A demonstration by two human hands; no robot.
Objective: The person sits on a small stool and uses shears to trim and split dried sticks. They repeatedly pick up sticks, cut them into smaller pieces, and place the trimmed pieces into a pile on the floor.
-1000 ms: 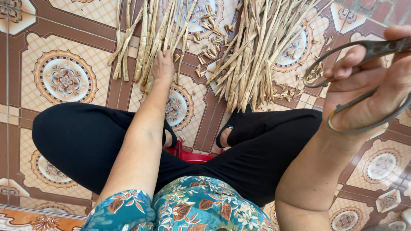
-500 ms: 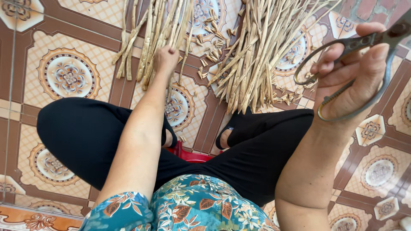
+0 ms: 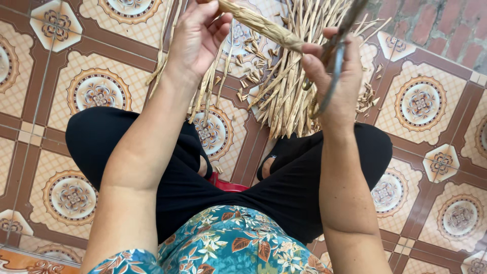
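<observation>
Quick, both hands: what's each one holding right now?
Left hand: closed on one end of a dried stalk.
Right hand: closed on scissors, touching the stalk.

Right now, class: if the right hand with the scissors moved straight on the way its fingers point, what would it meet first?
The right hand points up and away, so it would probably first meet the dried stalk held across its fingertips; depth is unclear.

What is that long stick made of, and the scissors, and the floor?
The stick looks like a dried plant stalk: pale tan, rough, twisted fibres. The scissors in the right hand seem to be dull grey metal, worn rather than shiny. The floor looks like glazed ceramic tile, smooth, with printed brown and cream patterns and grout lines.
</observation>
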